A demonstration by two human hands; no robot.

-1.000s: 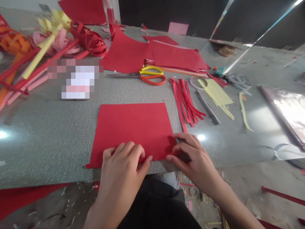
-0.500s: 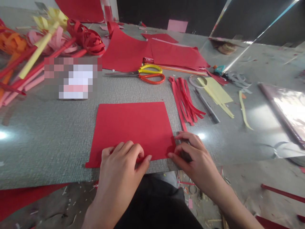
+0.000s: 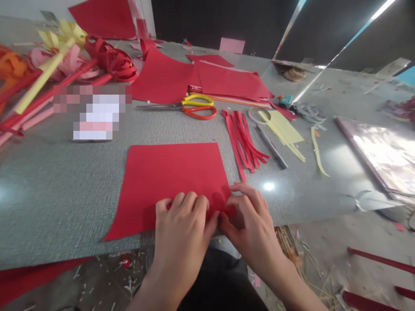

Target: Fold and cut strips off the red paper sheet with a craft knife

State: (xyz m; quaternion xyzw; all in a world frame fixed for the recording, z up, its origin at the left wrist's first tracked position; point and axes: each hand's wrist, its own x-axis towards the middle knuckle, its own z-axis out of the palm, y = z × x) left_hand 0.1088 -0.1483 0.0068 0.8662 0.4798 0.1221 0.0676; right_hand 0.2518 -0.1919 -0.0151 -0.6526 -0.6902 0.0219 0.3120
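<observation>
A red paper sheet point(image 3: 168, 172) lies near the table's front edge, its lower left corner pointing out over the tabletop. My left hand point(image 3: 184, 229) is closed on the sheet's near edge, right of its middle, fingers curled and thumb toward the right. Beside it, my right hand point(image 3: 249, 220) pinches the same edge at the lower right corner. The two thumb tips nearly meet. Right of the sheet lie thin red paper strips point(image 3: 241, 138) and a grey pen point(image 3: 272, 147). Scissors with yellow and orange handles point(image 3: 198, 107) rest beyond the sheet.
Rolled paper sticks with curled heads point(image 3: 48, 73) lie at the left, beside a blurred phone-like object point(image 3: 97, 119). Large red sheets point(image 3: 227, 80) are stacked at the back. Yellow paper point(image 3: 285, 125), a tape ring point(image 3: 259, 115) and a shiny package point(image 3: 382, 151) are on the right.
My left hand has moved right along the near edge, close to my right hand. The lower left corner, rolled before, now lies flatter and extended. The view has shifted slightly.
</observation>
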